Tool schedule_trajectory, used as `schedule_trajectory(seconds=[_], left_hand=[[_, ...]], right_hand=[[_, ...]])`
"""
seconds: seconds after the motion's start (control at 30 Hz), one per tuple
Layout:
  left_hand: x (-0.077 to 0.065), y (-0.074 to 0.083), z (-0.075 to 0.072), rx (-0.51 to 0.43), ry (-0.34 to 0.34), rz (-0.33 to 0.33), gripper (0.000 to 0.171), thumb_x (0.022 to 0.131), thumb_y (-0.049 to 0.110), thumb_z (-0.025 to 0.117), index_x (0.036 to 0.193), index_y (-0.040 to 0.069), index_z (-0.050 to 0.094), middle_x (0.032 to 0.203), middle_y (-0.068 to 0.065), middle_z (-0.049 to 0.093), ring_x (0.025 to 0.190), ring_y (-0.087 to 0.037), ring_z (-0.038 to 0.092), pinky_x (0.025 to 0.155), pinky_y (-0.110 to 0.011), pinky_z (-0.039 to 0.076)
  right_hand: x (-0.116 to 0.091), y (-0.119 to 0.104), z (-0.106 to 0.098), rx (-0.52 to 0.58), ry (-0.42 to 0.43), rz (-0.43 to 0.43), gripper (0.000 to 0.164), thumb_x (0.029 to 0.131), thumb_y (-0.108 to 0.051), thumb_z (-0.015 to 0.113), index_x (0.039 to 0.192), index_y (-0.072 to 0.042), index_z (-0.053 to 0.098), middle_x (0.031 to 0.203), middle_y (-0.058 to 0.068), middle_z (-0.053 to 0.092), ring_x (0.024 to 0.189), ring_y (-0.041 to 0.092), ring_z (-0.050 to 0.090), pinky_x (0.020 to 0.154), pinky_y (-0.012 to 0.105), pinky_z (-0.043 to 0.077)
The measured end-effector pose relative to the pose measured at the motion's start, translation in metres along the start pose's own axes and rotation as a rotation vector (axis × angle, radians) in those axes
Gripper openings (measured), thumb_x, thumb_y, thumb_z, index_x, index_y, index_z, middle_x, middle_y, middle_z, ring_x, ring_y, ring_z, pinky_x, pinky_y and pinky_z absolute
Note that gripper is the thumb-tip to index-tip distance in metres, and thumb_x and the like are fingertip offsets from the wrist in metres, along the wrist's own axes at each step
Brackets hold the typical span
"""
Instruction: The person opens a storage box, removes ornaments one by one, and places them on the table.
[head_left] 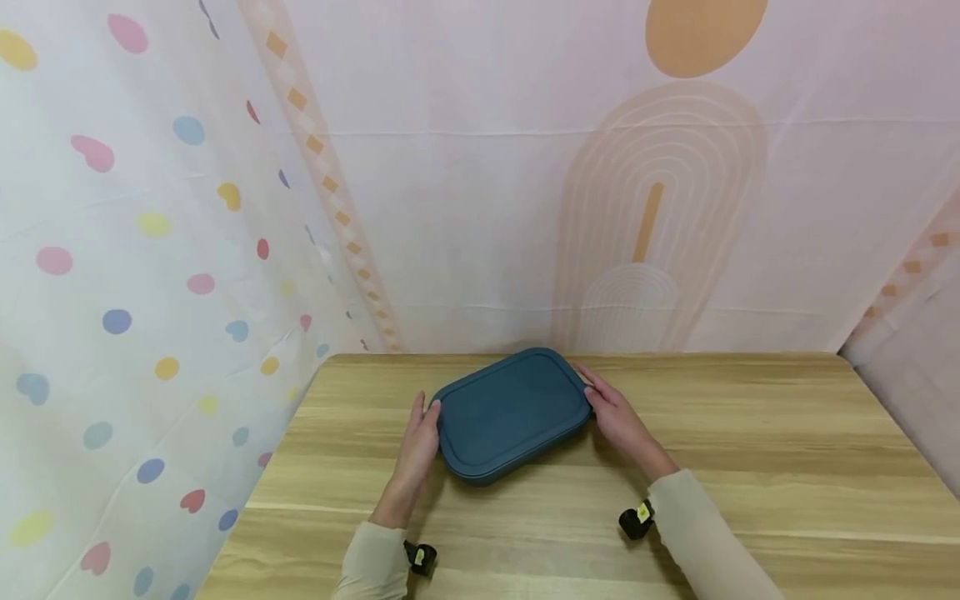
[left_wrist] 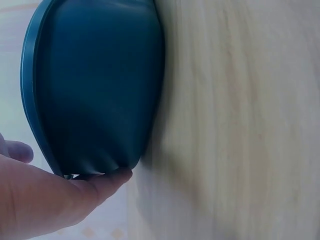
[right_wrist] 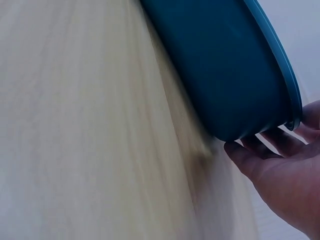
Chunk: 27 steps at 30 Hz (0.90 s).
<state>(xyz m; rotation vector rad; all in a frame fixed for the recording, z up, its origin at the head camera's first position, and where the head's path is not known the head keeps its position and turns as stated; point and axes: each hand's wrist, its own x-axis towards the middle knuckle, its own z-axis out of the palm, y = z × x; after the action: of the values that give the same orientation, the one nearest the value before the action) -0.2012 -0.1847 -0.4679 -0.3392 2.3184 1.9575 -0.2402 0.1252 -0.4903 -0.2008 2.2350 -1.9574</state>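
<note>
A dark teal lidded food container (head_left: 513, 408), rectangular with rounded corners, sits slanted near the back of the wooden table, its right end farther back. My left hand (head_left: 416, 450) grips its left end, thumb at the lid's edge. At the opposite end my right hand (head_left: 618, 417) holds it, thumb by the lid rim and fingers along the side. The left wrist view shows the container's smooth side wall (left_wrist: 100, 85) close over the tabletop, with fingertips near its bottom edge. In the right wrist view, several curled fingers (right_wrist: 245, 155) touch the end wall under the rim. The lid is on, hiding the inside.
The wood-grain table (head_left: 765, 442) stretches out to both sides of the container. Behind it hangs a pale patterned curtain (head_left: 465, 208), and a dotted one (head_left: 150, 333) covers the left side. Small black cameras (head_left: 636, 522) sit at both wrists.
</note>
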Motion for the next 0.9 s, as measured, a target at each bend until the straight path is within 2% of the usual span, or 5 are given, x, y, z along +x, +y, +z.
schedule_trajectory(seconds=[0.23, 0.4, 0.53, 0.73, 0.9], left_hand=[[0.004, 0.0, 0.002, 0.006, -0.012, 0.008, 0.065, 0.108, 0.039, 0.032, 0.161, 0.014, 0.003, 0.167, -0.012, 0.001, 0.153, -0.032, -0.002, 0.122, -0.053, 0.002], [0.007, 0.0, 0.005, 0.015, -0.037, 0.021, 0.065, 0.108, 0.04, 0.032, 0.161, 0.014, 0.003, 0.167, -0.011, 0.0, 0.153, -0.031, -0.004, 0.122, -0.053, 0.001], [0.008, 0.0, 0.007, 0.019, -0.047, 0.032, 0.065, 0.108, 0.04, 0.032, 0.161, 0.013, 0.004, 0.167, -0.009, 0.001, 0.153, -0.03, -0.004, 0.122, -0.052, 0.001], [0.008, 0.0, 0.011, 0.039, -0.077, 0.043, 0.068, 0.107, 0.041, 0.036, 0.161, 0.013, 0.005, 0.167, -0.011, 0.002, 0.152, -0.034, 0.001, 0.122, -0.054, 0.003], [0.009, -0.002, 0.014, 0.033, -0.11, 0.055, 0.07, 0.106, 0.044, 0.037, 0.161, 0.014, 0.006, 0.167, -0.012, 0.003, 0.152, -0.035, 0.002, 0.121, -0.056, 0.004]], right_hand=[[-0.008, 0.0, -0.006, -0.055, 0.002, -0.009, 0.048, 0.11, -0.015, 0.031, 0.157, -0.012, 0.028, 0.16, 0.018, 0.027, 0.145, 0.034, 0.029, 0.114, 0.051, 0.033], [-0.016, -0.001, -0.011, -0.083, 0.012, -0.022, 0.048, 0.109, -0.012, 0.031, 0.157, -0.011, 0.029, 0.15, 0.025, 0.042, 0.136, 0.033, 0.043, 0.107, 0.041, 0.042], [-0.022, -0.001, -0.016, -0.068, 0.01, -0.03, 0.048, 0.109, -0.01, 0.032, 0.157, -0.009, 0.028, 0.144, 0.027, 0.048, 0.13, 0.033, 0.049, 0.101, 0.036, 0.047], [-0.033, -0.001, -0.022, -0.065, 0.006, -0.018, 0.049, 0.108, -0.01, 0.034, 0.157, -0.007, 0.027, 0.143, 0.029, 0.048, 0.127, 0.037, 0.052, 0.097, 0.037, 0.051], [-0.043, 0.0, -0.03, -0.08, -0.004, -0.023, 0.05, 0.108, -0.012, 0.037, 0.156, -0.005, 0.027, 0.142, 0.028, 0.048, 0.129, 0.037, 0.05, 0.1, 0.04, 0.051]])
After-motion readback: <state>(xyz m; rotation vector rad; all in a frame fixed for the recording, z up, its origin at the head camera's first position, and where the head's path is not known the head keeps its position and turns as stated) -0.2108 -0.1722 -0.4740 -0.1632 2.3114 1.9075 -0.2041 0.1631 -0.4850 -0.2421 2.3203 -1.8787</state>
